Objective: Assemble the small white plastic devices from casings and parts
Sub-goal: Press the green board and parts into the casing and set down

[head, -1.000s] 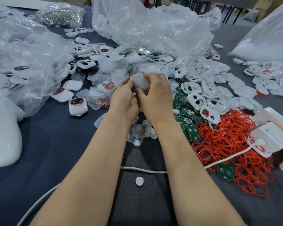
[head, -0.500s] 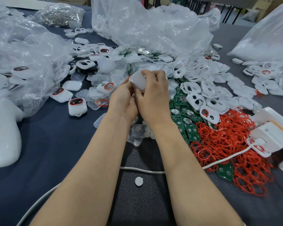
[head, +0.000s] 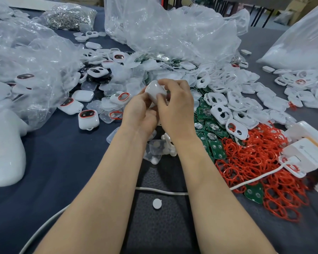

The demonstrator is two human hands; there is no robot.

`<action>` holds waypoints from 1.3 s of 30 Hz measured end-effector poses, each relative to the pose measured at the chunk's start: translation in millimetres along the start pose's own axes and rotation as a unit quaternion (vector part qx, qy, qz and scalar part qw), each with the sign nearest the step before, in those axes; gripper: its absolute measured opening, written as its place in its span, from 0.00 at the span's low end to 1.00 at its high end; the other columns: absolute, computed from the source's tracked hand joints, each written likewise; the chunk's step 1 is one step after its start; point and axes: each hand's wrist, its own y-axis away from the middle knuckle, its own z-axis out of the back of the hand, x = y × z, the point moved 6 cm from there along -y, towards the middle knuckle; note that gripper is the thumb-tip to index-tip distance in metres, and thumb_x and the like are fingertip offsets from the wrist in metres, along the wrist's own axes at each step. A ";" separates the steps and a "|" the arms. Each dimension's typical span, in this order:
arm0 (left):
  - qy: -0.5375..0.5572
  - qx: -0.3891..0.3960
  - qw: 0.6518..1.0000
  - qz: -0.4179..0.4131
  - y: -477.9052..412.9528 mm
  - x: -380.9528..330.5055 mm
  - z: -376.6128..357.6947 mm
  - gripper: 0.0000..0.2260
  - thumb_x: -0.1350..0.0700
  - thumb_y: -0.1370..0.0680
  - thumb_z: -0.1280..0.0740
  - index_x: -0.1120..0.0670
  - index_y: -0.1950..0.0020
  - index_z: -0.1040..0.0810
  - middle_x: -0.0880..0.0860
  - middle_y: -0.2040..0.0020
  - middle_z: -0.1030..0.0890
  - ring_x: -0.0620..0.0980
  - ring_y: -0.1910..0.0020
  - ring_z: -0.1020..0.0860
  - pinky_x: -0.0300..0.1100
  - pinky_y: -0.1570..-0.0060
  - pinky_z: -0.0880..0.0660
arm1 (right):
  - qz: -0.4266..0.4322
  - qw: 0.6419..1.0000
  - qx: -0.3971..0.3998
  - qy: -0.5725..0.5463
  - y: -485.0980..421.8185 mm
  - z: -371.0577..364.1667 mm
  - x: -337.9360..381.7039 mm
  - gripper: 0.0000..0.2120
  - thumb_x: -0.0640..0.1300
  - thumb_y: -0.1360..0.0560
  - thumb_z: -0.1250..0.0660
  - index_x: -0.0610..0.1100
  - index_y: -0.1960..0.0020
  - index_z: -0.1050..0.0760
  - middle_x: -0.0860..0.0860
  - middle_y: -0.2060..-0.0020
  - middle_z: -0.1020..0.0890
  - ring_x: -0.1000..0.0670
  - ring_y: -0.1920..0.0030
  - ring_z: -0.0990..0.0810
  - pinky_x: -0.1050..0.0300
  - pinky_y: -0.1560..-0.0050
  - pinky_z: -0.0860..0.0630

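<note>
Head view, taking the held white casing [head: 155,90] as the landmark. Far to its left lies a crumpled clear bag [head: 31,70]. Nearer on that side, on the dark cloth, stand finished devices [head: 88,119] with red-rimmed windows.

Over the last second the casing has barely travelled. It has stayed raised above the parts heap and only turned a little, so its smooth rounded back now faces the camera. The right fingers have crept further over its top edge. I read this as the closing squeeze on one unit still going on, with the piece not yet ready to join the finished ones.

The left hand [head: 140,114] comes up from below the casing, its thumb against the casing's lower left side and its fingers hidden behind, so it grasps the piece. The right hand [head: 176,109] clasps the casing from the right, fingers curled over the top and thumb pressed on the facing surface. Both forearms run straight forward, wrists close together.

Right of the casing lie green circuit boards [head: 207,125] and open casing fronts [head: 220,110]. Further right and nearer the person spreads a tangle of red rings [head: 255,162].
</note>
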 end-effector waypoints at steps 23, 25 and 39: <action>-0.094 0.011 0.995 -0.040 -5.4 -1.3 -1.0 0.09 0.66 0.19 0.42 0.59 0.40 0.29 0.58 0.57 0.20 0.54 0.63 0.21 0.46 0.58 0.22 | -0.191 0.942 0.020 -0.277 -8.1 7.3 -42.2 0.07 0.36 0.26 0.30 0.38 0.49 0.19 0.48 0.59 0.17 0.50 0.56 0.17 0.59 0.53 0.18; -0.095 0.012 0.994 -0.045 -4.7 -0.6 -2.2 0.09 0.65 0.18 0.43 0.59 0.40 0.30 0.59 0.57 0.20 0.55 0.62 0.21 0.48 0.54 0.22 | -0.193 0.946 0.021 -0.258 -8.0 6.8 -43.2 0.08 0.36 0.27 0.30 0.38 0.48 0.19 0.46 0.58 0.17 0.48 0.54 0.17 0.57 0.52 0.18; -0.188 -0.009 0.976 -0.105 -2.7 -0.7 -3.2 0.03 0.57 0.17 0.42 0.55 0.48 0.29 0.55 0.52 0.23 0.56 0.51 0.23 0.49 0.50 0.22 | -0.182 0.968 0.019 -0.172 -8.7 4.1 -43.9 0.06 0.40 0.27 0.29 0.43 0.50 0.18 0.44 0.56 0.16 0.45 0.52 0.18 0.46 0.45 0.22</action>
